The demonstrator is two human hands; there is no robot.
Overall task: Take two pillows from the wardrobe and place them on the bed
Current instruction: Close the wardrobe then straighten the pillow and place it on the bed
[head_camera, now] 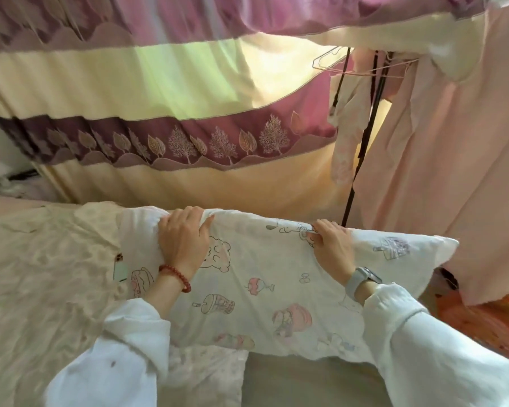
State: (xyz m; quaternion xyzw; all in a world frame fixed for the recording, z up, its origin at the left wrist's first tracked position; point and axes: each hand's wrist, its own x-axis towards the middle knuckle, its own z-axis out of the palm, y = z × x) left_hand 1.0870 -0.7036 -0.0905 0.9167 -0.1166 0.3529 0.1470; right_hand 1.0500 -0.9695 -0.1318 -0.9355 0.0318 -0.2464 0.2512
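So the pillow (265,289) is a white one with little cartoon prints on it (a bear, cakes, some jar-looking things); it's lying across the near side of the bed (36,274), long way running left to right, with its right corner poking out past the bed edge toward the hanging clothes. Both hands are on its far edge; the left hand (185,245) sits on the left part with the fingers curled over the top seam and the thumb stuck out to the right, so it's gripping the fabric there; the right hand (332,245) is further right, fingers bunched up and pinching a fold of the pillowcase along the same edge.

Left wrist has a red bead bracelet (175,277); right wrist has a watch with a grey strap (362,280); both arms are in loose white sleeves (441,348).

The bed is covered in a crumpled cream sheet with a faint pattern. Behind it hangs a big curtain (159,113) in bands of cream and purple, with an embroidered strip of leaves and trees. On the right, a pale pink garment (453,171) hangs down next to a thin black pole (362,154), and there's a wire hanger (335,63) up top; some orange patterned fabric (482,324) shows low on the right.
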